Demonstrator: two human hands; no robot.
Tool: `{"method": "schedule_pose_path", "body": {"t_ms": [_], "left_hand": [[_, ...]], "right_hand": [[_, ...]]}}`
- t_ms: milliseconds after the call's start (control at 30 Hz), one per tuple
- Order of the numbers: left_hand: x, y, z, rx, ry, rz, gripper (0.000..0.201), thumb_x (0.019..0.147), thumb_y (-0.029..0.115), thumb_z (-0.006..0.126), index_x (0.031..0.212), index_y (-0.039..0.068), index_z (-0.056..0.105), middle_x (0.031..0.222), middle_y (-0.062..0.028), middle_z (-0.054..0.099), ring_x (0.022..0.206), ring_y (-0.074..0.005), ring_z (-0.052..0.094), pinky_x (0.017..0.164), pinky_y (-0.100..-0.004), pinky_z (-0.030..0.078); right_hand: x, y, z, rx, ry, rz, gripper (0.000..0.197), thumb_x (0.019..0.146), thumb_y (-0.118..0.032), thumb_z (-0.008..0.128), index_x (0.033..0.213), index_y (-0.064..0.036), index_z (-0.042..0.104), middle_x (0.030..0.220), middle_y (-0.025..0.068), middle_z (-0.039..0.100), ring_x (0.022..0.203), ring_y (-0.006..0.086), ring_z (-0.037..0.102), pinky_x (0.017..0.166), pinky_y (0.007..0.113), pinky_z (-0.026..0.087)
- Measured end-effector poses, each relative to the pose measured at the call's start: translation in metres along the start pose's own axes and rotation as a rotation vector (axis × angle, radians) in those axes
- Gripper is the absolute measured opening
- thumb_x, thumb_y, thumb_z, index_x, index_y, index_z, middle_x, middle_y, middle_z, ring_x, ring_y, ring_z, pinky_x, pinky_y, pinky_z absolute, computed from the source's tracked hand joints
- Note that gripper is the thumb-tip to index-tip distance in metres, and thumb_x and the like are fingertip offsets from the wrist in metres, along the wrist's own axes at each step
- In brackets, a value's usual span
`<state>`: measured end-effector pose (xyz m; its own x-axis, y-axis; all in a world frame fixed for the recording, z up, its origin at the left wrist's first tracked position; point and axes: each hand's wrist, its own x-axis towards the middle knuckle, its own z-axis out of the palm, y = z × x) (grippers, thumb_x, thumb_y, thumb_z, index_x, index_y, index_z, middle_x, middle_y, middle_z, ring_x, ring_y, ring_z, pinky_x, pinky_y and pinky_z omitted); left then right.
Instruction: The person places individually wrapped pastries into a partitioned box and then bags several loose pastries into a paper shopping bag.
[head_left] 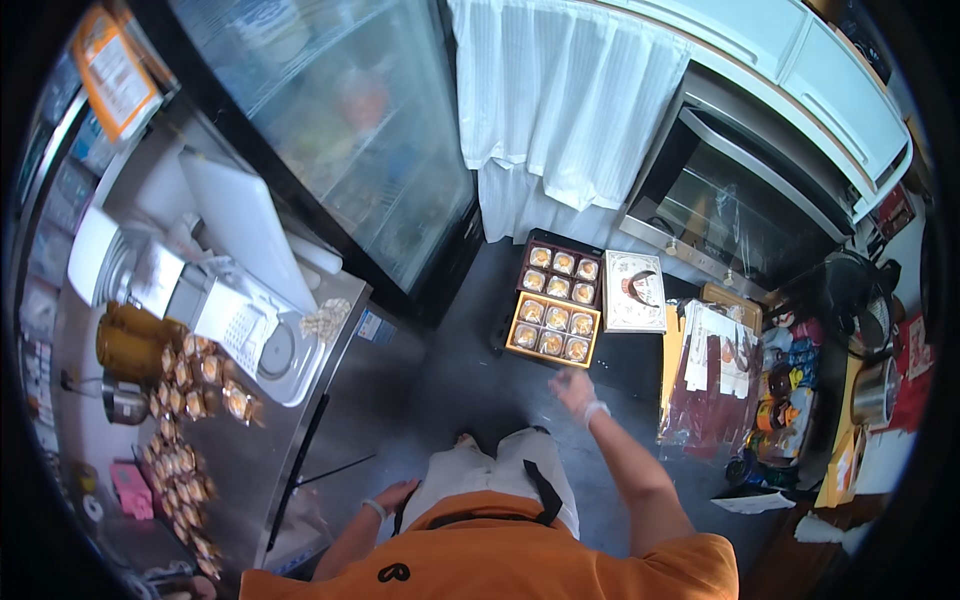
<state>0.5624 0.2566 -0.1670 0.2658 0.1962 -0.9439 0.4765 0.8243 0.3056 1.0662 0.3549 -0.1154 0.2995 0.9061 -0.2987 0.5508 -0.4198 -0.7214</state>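
Observation:
Just short of the near edge of a gold-rimmed box (552, 328), my right hand (572, 388) is held with loosely bent fingers and nothing visible in them. Several round golden pastries in clear cups fill that box. Behind it lies a dark-rimmed box (560, 272) with similar wrapped pastries. A white decorated lid (635, 292) is beside them on the right. My left hand (400, 493) hangs low beside my hip, away from the boxes; its fingers are too poorly shown to read.
On the left, a steel counter (262, 437) carries several wrapped pastries (185, 470), a clear plastic container (270, 360) and a brown jar (135, 335). A glass-door fridge (340, 120) stands behind. An oven (740, 190), dark red bags (708, 400) and a metal pot (876, 390) are at right.

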Motion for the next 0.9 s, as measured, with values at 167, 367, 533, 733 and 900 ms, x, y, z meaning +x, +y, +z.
{"method": "schedule_pose_path", "body": {"t_ms": [167, 367, 533, 733, 900], "left_hand": [[-0.041, 0.08, -0.004, 0.019, 0.031, -0.191, 0.09, 0.087, 0.066, 0.048, 0.146, 0.002, 0.023, 0.139, -0.0172, 0.041, 0.118, -0.029, 0.052, 0.092, -0.0411, 0.047], [-0.013, 0.224, -0.002, 0.428, 0.143, 0.035, 0.08, 0.088, 0.057, 0.054, 0.145, 0.006, 0.031, 0.143, -0.0195, 0.039, 0.127, -0.0336, 0.046, 0.101, -0.0438, 0.041], [-0.008, 0.429, 0.082, 0.66, 0.314, 0.362, 0.057, 0.09, 0.035, 0.062, 0.134, 0.003, 0.047, 0.135, -0.0186, 0.049, 0.123, -0.032, 0.049, 0.102, -0.0393, 0.041], [-0.005, 0.735, 0.143, 1.008, 0.17, 1.103, 0.045, 0.088, 0.007, 0.059, 0.131, 0.001, 0.047, 0.136, -0.0171, 0.048, 0.127, -0.0302, 0.045, 0.106, -0.0361, 0.034], [-0.067, 0.895, -0.012, 0.725, 0.402, 1.472, 0.045, 0.09, 0.015, 0.059, 0.133, 0.003, 0.049, 0.127, -0.014, 0.055, 0.117, -0.0268, 0.052, 0.1, -0.0353, 0.042]], "right_hand": [[0.181, -0.049, -0.08, 0.035, 0.222, -0.232, 0.031, 0.079, -0.032, 0.069, 0.095, -0.0048, 0.068, 0.111, 0.0191, 0.063, 0.11, 0.0367, 0.056, 0.097, 0.043, 0.042], [0.404, -0.091, -0.227, 0.129, 0.572, 0.013, 0.029, 0.076, -0.04, 0.071, 0.102, -0.0268, 0.074, 0.154, 0.0255, 0.008, 0.14, 0.042, 0.019, 0.115, 0.039, 0.02], [0.493, -0.104, -0.235, 0.565, 0.21, -0.103, 0.065, 0.079, -0.037, 0.07, 0.132, -0.0048, 0.051, 0.144, 0.0213, 0.034, 0.132, 0.0313, 0.036, 0.11, 0.038, 0.03], [0.39, -0.311, -0.213, 1.315, -0.393, -0.75, 0.039, 0.09, -0.019, 0.058, 0.125, -0.0025, 0.055, 0.119, 0.0048, 0.055, 0.108, 0.0148, 0.05, 0.098, 0.028, 0.037], [0.36, -0.328, -0.246, 1.494, -0.486, -0.837, 0.032, 0.091, -0.024, 0.058, 0.113, -0.0009, 0.063, 0.116, 0.0062, 0.059, 0.111, 0.0152, 0.05, 0.102, 0.03, 0.034]]}}
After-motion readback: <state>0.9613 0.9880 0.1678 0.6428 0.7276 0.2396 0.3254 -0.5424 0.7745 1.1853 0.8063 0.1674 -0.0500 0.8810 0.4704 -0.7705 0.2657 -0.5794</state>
